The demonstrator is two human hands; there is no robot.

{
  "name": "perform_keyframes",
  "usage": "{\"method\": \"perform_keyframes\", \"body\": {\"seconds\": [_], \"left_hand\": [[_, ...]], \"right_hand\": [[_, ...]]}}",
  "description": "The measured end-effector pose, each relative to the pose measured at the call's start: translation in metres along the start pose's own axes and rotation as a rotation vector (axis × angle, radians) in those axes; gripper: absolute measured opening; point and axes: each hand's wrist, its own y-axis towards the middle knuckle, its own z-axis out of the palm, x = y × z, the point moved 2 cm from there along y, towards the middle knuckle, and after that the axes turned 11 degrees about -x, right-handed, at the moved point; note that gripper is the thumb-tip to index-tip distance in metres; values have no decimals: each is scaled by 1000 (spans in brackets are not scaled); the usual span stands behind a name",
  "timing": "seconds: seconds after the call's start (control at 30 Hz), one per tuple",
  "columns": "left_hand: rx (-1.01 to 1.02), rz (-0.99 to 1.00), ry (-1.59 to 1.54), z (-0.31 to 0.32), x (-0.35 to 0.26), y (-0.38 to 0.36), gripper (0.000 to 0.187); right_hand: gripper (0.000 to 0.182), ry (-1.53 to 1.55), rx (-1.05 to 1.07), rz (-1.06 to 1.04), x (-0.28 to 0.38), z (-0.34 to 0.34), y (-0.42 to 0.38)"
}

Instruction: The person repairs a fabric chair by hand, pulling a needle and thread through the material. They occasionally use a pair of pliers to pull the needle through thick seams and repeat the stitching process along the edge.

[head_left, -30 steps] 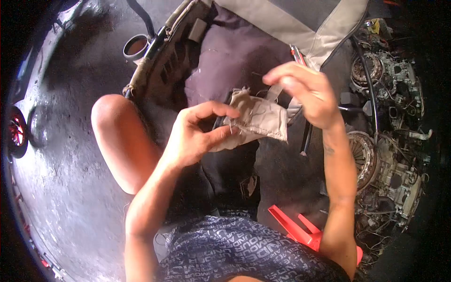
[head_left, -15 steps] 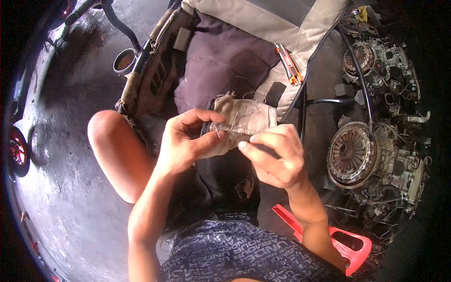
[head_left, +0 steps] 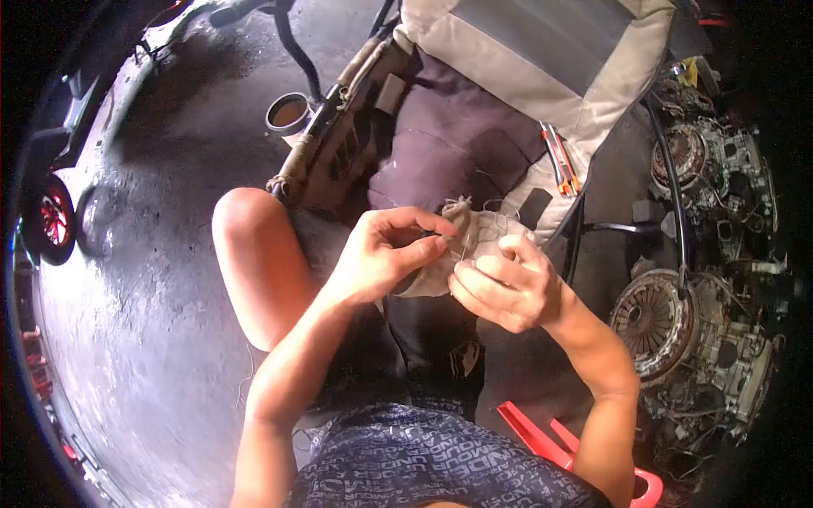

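Observation:
Over my lap is a beige piece of cloth (head_left: 488, 237) with a frayed edge and loose pale threads. My left hand (head_left: 394, 252) pinches its left side between thumb and index finger. Close by on the right, my right hand (head_left: 512, 286) is closed with curled fingers against the cloth's near side. Whatever lies inside those fingers is hidden. Beyond both hands, a dark purple cushion-like fabric (head_left: 457, 140) rests on a beige and grey padded cover (head_left: 631, 110). An orange and grey utility knife (head_left: 559, 159) lies on that cover's beige border.
A cup-shaped container (head_left: 288, 113) with brown contents stands left of a cord-wrapped frame bar (head_left: 326, 118). Greasy engine parts with a round clutch plate (head_left: 650, 326) line the right. A red plastic object (head_left: 533, 436) is near my right forearm. A red-rimmed wheel (head_left: 55, 220) shows far left.
The view has shifted, so the surroundings appear farther right. My right hand has come nearer to my left, and the cloth's stretched seam is now mostly covered by my fingers.

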Motion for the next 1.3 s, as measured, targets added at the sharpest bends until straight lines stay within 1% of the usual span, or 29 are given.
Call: {"method": "perform_keyframes", "body": {"seconds": [0.07, 0.13, 0.2, 0.27, 0.33, 0.37, 0.4, 0.43, 0.5, 0.53, 0.57, 0.7, 0.8, 0.93, 0.97, 1.07, 1.17, 1.3], "left_hand": [[-26, -15, 24, 1, 1, 0, 16], [-43, -12, 75, 1, -6, 0, 16], [-29, 4, -41, 1, -2, 3, 18], [-11, -89, -87, -2, -2, 0, 18], [-16, -49, -65, -4, 2, 3, 17], [-18, -15, -50, -4, 2, 4, 17], [-15, 17, -32, -5, 2, 5, 17], [6, -21, -95, -5, 2, 4, 16], [30, -36, -149, -5, 6, 6, 15], [42, -47, -179, -4, 8, 6, 15], [31, -69, -140, -4, 4, 5, 15], [5, 8, -62, -2, 6, 7, 14], [-3, 16, -69, -3, 7, 8, 13], [19, 21, -53, -5, 5, 9, 13], [20, 19, -60, -5, 5, 9, 14], [35, 25, -47, -3, 1, 8, 21], [31, -16, -106, 0, -3, 5, 34], [-34, -54, -47, 4, -8, 0, 45]], "right_hand": [[24, 53, -16, -37, 0, 2, -2], [25, 116, -6, -26, 5, 2, -1], [25, 156, -16, -29, 9, 4, -1], [25, 178, -16, -28, 10, 2, 2], [24, 197, -21, -9, 7, 1, 2], [23, 229, 42, 34, 3, -1, 8], [23, 234, 30, 73, 2, 1, 7], [22, 235, 16, 113, 1, 5, 5], [24, 218, 17, 176, 0, 4, 6], [25, 213, 34, 157, -1, 2, 8], [26, 206, 49, 137, -4, -1, 10], [27, 144, 27, 7, -4, 0, 6], [22, 158, 34, -12, 2, 4, 6], [24, 17, 61, 24, -4, 2, 14], [25, 34, 74, -1, -3, 2, 11], [23, 42, 61, -55, -6, 2, 10], [22, 92, 13, -79, -5, 5, 1], [24, 150, -28, -28, 1, 8, -1]]}}
